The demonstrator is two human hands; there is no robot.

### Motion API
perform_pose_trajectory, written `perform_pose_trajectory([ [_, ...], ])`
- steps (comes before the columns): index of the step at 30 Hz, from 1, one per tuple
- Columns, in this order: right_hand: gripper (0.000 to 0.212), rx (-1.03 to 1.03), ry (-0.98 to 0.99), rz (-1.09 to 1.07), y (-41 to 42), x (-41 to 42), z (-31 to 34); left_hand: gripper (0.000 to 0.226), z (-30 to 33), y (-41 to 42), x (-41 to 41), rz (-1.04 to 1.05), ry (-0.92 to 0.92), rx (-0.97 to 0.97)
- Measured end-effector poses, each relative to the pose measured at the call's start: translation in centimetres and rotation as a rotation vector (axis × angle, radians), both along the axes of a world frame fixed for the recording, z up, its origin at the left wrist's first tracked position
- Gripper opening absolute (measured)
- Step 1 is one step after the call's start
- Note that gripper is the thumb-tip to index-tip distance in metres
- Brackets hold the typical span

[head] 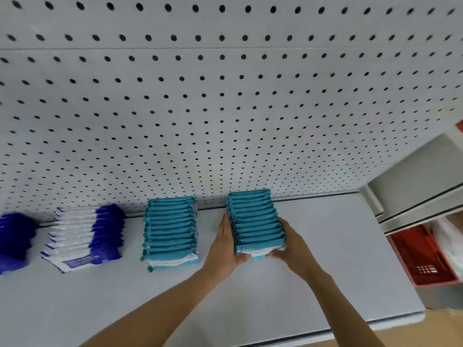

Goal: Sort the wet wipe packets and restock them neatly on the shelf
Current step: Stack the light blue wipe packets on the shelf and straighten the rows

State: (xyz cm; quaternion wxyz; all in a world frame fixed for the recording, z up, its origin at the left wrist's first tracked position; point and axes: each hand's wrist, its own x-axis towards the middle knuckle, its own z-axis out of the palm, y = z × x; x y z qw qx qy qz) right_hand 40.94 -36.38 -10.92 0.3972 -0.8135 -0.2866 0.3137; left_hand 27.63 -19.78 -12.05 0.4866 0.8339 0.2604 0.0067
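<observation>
Two hands squeeze a teal packet row point(255, 221) on the shelf point(325, 246).
Left hand point(225, 249) and right hand point(290, 240) grip its sides; printing blurred.

Bare shelf point(338, 246) lies right of the teal rows point(255, 221); pegboard point(225, 108) blocks behind.
</observation>
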Motion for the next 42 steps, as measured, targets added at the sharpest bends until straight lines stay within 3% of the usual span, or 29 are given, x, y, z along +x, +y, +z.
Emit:
perform_pose_trajectory([
  [9, 0.07, 0.065, 0.002, -0.077, -0.1, -1.2, -0.8, 0.127, -1.0, -0.6, 1.2, 0.012, -0.03, 0.03],
  [14, 0.093, 0.132, 0.162, -0.032, 0.3, -0.3, -0.2, 0.138, -0.4, -0.5, 1.0, 0.077, -0.085, -0.041],
  [20, 0.125, 0.036, 0.159, 0.142, 1.7, 2.2, 0.9, 0.152, -0.2, 0.4, 2.2, 0.149, -0.077, -0.26],
  [24, 0.134, -0.004, 0.121, 0.213, 2.2, 3.2, 1.2, 0.146, -0.7, 1.2, 2.2, 0.054, -0.099, -0.207],
  [29, 0.125, 0.059, 0.103, 0.127, 1.8, 2.1, 0.7, 0.138, 0.2, 1.7, 2.0, 0.007, -0.118, -0.192],
  [34, 0.104, 0.104, 0.037, 0.009, 1.0, 0.3, -0.3, 0.123, 0.0, -0.5, 0.7, 0.023, -0.171, -0.033],
  [42, 0.09, 0.104, -0.029, -0.029, 1.1, 0.3, -0.8, 0.105, -0.5, -1.6, 1.1, 0.139, -0.205, -0.035],
])
